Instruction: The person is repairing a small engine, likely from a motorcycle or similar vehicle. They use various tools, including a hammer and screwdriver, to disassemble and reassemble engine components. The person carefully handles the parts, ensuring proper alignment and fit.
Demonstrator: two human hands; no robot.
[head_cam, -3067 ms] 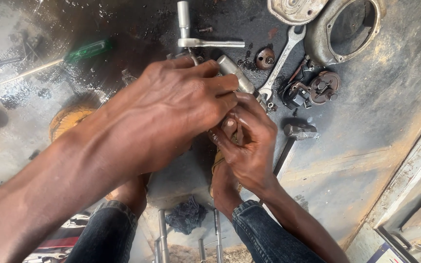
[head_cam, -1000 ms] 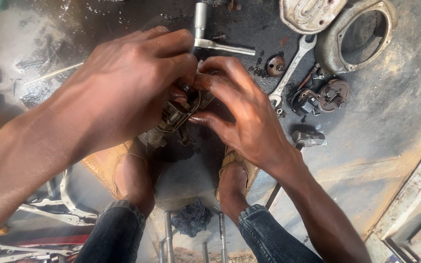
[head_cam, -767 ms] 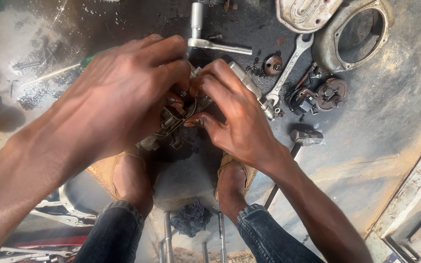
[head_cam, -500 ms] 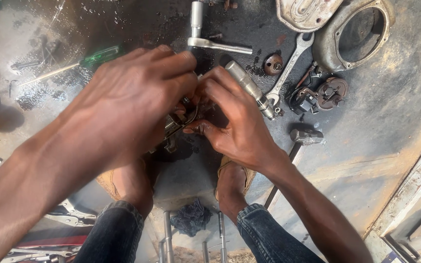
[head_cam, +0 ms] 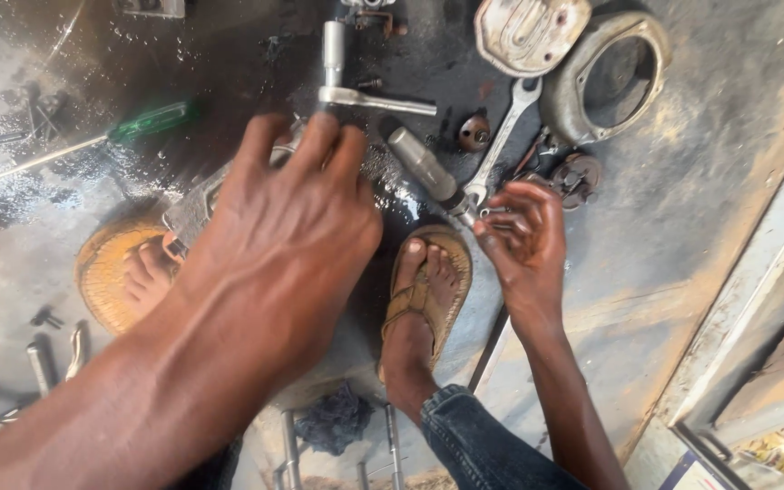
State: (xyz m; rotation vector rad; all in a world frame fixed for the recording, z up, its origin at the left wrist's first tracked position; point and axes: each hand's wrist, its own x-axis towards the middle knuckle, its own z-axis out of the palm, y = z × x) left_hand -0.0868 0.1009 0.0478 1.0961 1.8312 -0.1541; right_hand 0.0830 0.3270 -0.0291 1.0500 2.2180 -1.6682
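A: Hands first. Where does each one sit?

B: The left hand [head_cam: 288, 231] fills the middle of the frame, back toward the camera, fingers curled down over a grey metal part [head_cam: 194, 207] on the oily floor [head_cam: 682, 227]. How tightly it grips, I cannot tell; the palm hides it.

A: And the other?

B: The right hand [head_cam: 521, 234] is right of centre, fingers pinched narrowly around the lower end of a steel cylindrical tool [head_cam: 424, 165] that slants up to the left.

A: What lies around them?

B: A socket wrench [head_cam: 348, 91] at top centre, just above the left fingertips. A spanner [head_cam: 503, 141] leans beside the cylinder, touching the right fingers. A round engine cover [head_cam: 605, 77] sits upper right, a green-handled screwdriver [head_cam: 102, 141] upper left.

A: Below?

B: Two sandalled feet: one [head_cam: 424, 295] under the right hand, another [head_cam: 133, 272] at lower left.
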